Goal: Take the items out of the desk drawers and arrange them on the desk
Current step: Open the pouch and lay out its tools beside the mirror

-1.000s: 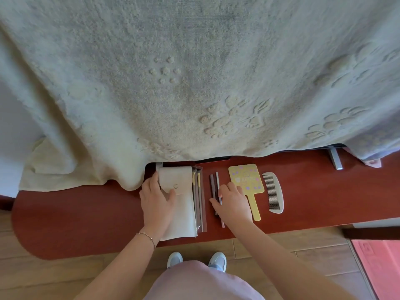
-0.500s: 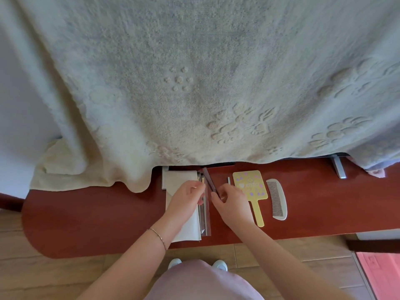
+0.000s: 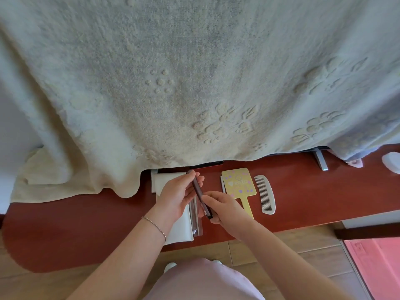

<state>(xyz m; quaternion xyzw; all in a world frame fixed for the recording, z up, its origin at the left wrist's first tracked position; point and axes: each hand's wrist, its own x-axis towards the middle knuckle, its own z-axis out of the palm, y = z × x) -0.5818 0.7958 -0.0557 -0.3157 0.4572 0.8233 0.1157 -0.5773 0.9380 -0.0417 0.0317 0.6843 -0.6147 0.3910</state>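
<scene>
Both hands hold a thin dark brown pencil point(image 3: 198, 190) above the red desk point(image 3: 86, 221). My left hand point(image 3: 177, 195) pinches its far end and my right hand point(image 3: 223, 208) grips its near end. Under my left hand lies a white pouch point(image 3: 180, 231) with a clear sleeve of slim sticks point(image 3: 195, 224) along its right side. A yellow hand mirror point(image 3: 239, 185) and a white comb point(image 3: 266, 194) lie side by side to the right.
A large cream towel point(image 3: 194, 79) hangs over the back of the desk and hides what stands behind it. A metal stand foot point(image 3: 320, 161) and a white object point(image 3: 391, 162) sit at the far right. A pink mat point(image 3: 376, 263) lies on the floor.
My left hand left the white pouch and joined my right hand. Together they lifted the dark pencil off the desk, where my right hand had been resting on it.
</scene>
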